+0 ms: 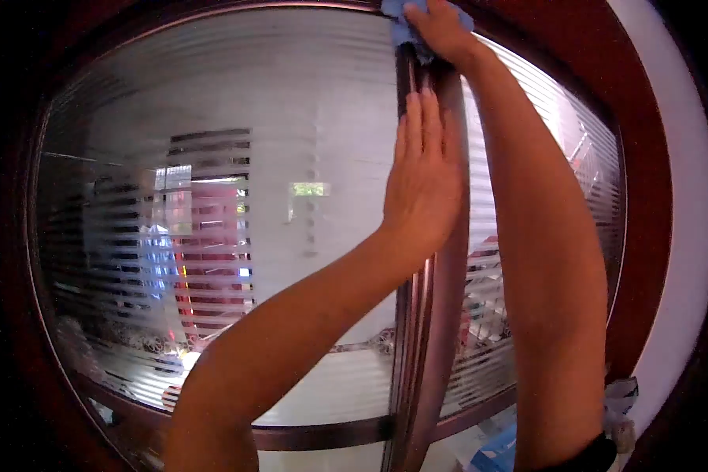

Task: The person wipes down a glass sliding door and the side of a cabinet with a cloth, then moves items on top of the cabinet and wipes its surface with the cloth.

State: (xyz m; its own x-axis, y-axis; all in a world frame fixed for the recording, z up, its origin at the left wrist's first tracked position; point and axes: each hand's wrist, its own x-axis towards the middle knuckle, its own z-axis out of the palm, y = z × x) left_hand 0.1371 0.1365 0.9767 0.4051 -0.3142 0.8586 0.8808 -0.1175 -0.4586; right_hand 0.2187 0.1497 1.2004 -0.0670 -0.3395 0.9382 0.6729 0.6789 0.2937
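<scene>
My left hand lies flat against the dark brown upright frame between two glass panes, its fingers stretched upward. Above it, at the top edge of the view, my right hand holds a crumpled blue cloth against the upper part of that upright. Part of the cloth is hidden under the fingers, and the hand's top is cut off by the view. To the left spreads a large glass pane with frosted horizontal stripes.
A narrower striped glass pane is on the right, beyond my right forearm. A reddish-brown outer frame and a pale wall border it. A lower crossbar runs below the glass. Blue-and-white packaging sits at bottom right.
</scene>
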